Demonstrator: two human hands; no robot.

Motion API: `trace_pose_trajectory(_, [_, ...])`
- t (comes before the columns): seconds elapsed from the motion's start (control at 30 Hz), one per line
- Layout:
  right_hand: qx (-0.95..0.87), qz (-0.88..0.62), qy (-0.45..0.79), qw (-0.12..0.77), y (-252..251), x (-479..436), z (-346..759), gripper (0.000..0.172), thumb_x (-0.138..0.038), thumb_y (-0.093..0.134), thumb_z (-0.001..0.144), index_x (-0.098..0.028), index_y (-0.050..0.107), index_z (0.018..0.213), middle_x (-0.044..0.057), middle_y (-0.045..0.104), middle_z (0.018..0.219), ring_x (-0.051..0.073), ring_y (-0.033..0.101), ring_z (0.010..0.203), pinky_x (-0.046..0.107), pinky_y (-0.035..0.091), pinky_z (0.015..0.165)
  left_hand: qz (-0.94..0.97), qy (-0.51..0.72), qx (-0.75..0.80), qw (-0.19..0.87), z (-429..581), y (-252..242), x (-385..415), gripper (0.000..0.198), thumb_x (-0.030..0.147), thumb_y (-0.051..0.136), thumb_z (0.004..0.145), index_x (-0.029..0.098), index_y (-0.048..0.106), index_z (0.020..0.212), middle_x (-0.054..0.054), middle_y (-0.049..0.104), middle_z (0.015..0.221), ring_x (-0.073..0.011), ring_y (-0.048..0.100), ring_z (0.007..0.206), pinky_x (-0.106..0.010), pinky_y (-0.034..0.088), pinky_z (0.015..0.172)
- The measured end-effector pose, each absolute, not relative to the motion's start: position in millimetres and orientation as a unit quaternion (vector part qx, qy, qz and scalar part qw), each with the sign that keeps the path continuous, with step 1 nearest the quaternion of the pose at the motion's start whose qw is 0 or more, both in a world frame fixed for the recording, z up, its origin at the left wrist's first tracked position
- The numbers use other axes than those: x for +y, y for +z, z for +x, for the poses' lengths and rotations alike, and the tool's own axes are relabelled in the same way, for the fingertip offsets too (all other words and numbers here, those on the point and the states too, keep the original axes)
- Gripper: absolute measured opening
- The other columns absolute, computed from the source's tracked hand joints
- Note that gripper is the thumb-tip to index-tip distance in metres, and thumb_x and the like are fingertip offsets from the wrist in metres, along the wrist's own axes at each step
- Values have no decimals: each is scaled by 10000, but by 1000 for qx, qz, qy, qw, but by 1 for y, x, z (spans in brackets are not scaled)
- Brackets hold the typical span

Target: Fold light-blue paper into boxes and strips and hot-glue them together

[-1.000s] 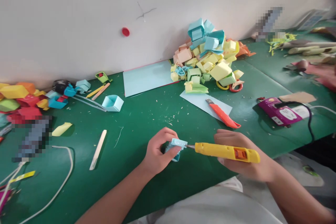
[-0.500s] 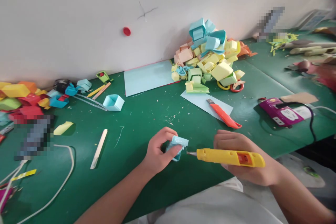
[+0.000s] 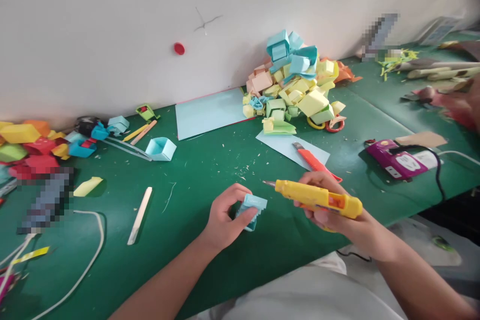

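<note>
Since half a second before, I watched the right hand lift the yellow glue gun clear of the blue paper piece, fingers wrapped around it. The left hand pinched that piece over the green table. Print on the purple power strip was unreadable.

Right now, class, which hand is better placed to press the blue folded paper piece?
Left, probably: the left hand pinches the blue folded paper piece, while the right hand grips the yellow glue gun, nozzle clear of it.
</note>
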State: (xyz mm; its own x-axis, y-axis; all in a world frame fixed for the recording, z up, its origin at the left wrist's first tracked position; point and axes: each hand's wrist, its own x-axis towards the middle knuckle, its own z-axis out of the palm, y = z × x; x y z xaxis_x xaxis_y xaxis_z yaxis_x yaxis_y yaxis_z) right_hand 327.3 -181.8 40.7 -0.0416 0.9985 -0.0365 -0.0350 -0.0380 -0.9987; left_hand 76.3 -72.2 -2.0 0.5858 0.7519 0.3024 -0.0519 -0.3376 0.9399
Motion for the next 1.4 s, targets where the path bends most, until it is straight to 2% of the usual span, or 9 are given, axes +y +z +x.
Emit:
trace_pose_trajectory(0.13, [-468,-476,519,533,34,-182,322,430,-291,679,966,-368,316,1183,17,606,1040,154,621,725,229,517,469,712,378,251,535,76,-4,-72,199,335,679,931,172,663,818,-40,602,860,-137,541,706,-256,407,588])
trace_pose_trajectory(0.43, [-514,-463,466,552,39,-178,327,420,-157,673,949,-359,311,1020,13,514,1179,198,647,941,303,596,571,701,367,262,552,75,-7,-73,191,328,675,930,170,658,824,-41,593,867,-135,522,696,-272,394,586])
trace_pose_trajectory(0.7, [-421,-456,573,534,40,-167,345,268,-252,720,931,-329,479,1017,-21,513,1187,191,638,1065,405,599,929,700,368,267,551,77,-7,-71,185,334,683,928,172,680,839,-42,615,866,-140,542,715,-271,409,610])
trace_pose_trajectory(0.93, [-323,-450,616,560,47,-162,342,393,-296,774,846,-371,510,1127,14,585,1122,192,638,902,280,577,645,693,362,277,558,76,-10,-71,217,368,684,929,170,672,839,-41,603,869,-143,538,722,-271,410,619])
trace_pose_trajectory(1.03, [-324,-434,611,577,49,-164,339,483,-323,809,810,-389,467,1145,19,596,1115,167,638,755,191,473,447,687,359,281,566,76,-9,-72,225,377,687,927,170,666,841,-34,589,854,-136,528,702,-271,409,608])
trace_pose_trajectory(1.1, [-327,-446,597,581,53,-165,337,466,-338,791,836,-395,435,1132,19,598,1119,170,660,705,149,398,355,683,357,285,570,76,-8,-72,230,383,692,924,170,664,840,-30,581,842,-135,521,692,-271,407,601])
trace_pose_trajectory(1.17, [-334,-471,577,577,57,-167,333,419,-359,749,880,-393,406,1120,14,599,1122,211,712,736,175,444,324,680,352,289,575,76,-7,-72,237,393,692,922,172,665,843,-28,578,834,-134,515,684,-273,405,595])
trace_pose_trajectory(1.3, [-351,-502,559,559,60,-170,329,409,-360,728,910,-364,369,1107,-5,614,1126,239,766,784,398,673,547,679,348,292,577,76,-7,-72,241,400,691,922,171,669,851,-28,579,835,-133,516,682,-275,405,597])
trace_pose_trajectory(1.4, [-366,-484,570,554,56,-170,334,381,-300,761,897,-325,415,1054,-14,604,1179,221,752,955,518,665,864,680,347,294,575,76,-8,-72,246,403,692,920,169,666,848,-29,574,840,-135,518,695,-275,414,603])
